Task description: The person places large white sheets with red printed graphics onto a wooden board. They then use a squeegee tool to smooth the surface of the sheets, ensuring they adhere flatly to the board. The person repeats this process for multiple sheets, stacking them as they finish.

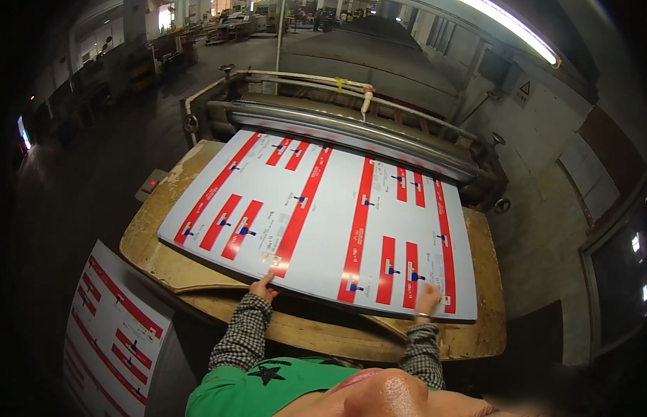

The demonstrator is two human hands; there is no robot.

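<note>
Large white printed sheets [323,229] with red bars and small blue figures lie on a worn wooden table, their far edge beneath a metal roller. At the near edge, left of the middle, my left hand [263,288] touches the sheets; its index finger is stretched out and its thumb stands apart. My right hand [427,300] is over the near right part of the sheets, its fingers curled closed. Whatever it may hold is hidden. Checked sleeves cover both my forearms.
The long steel roller [351,142] spans the machine, with handwheels [502,205] at its sides. Worn wood of the table [153,229] shows around the sheets. A similar printed stack [115,326] stands low at my left. A small box with a red light [153,183] is left of the table.
</note>
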